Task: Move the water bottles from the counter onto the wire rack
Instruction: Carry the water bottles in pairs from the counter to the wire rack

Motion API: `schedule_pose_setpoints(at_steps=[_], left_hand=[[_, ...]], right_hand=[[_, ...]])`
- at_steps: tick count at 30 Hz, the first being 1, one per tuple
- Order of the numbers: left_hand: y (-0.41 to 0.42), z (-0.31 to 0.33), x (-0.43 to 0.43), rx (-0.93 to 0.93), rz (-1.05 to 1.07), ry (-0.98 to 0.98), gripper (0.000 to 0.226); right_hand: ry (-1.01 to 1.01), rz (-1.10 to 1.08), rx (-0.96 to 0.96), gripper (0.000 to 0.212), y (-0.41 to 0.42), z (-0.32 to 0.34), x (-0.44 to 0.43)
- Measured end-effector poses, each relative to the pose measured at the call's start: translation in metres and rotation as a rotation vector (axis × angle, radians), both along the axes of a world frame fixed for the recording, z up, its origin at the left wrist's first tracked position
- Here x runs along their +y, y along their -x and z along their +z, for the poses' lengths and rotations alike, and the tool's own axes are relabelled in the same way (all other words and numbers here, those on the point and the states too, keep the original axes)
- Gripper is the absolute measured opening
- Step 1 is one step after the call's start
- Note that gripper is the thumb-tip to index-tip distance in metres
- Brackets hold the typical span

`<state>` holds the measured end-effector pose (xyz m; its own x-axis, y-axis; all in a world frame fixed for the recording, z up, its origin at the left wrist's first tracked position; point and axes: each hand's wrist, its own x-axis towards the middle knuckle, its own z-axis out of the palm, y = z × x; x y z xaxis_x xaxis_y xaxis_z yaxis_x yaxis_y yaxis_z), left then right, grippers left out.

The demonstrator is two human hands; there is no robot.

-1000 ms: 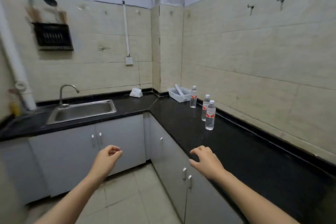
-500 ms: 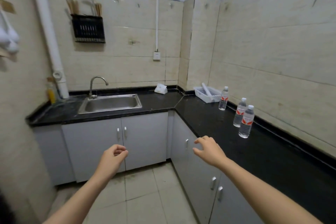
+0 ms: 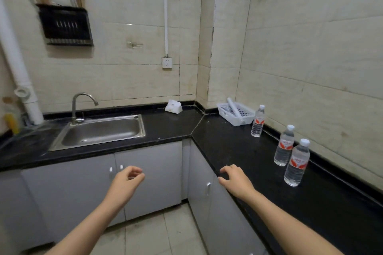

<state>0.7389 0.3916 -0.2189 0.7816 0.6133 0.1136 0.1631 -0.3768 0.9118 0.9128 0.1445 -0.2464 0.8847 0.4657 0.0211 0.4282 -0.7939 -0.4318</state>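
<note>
While both hands hang empty in front of the cabinets, nothing is gripped: left hand (image 3: 126, 182) loosely curled, fingers half closed on air; right hand (image 3: 236, 180) palm down, fingers slack and spread, over the front edge of the black counter (image 3: 228, 147). Three water bottles (image 3: 296, 162) stand upright on that counter, right of and beyond the right hand, near the wall; nearest two just beside each other, third further back beside a white basket (image 3: 236, 113). Sink (image 3: 99, 130) beyond left hand
</note>
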Motion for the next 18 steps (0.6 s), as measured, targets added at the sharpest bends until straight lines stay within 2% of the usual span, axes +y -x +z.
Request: schedule_pose_setpoints(at_steps=[10, 18], left_hand=[[-0.154, -0.052, 0.006, 0.078, -0.186, 0.087, 0.003], [-0.321, -0.063, 0.028, 0.085, -0.422, 0.123, 0.007]], right_hand=[[0.056, -0.175, 0.069, 0.039, -0.101, -0.038, -0.015], [0.083, -0.415, 0.05, 0.038, -0.191, -0.04, -0.015]])
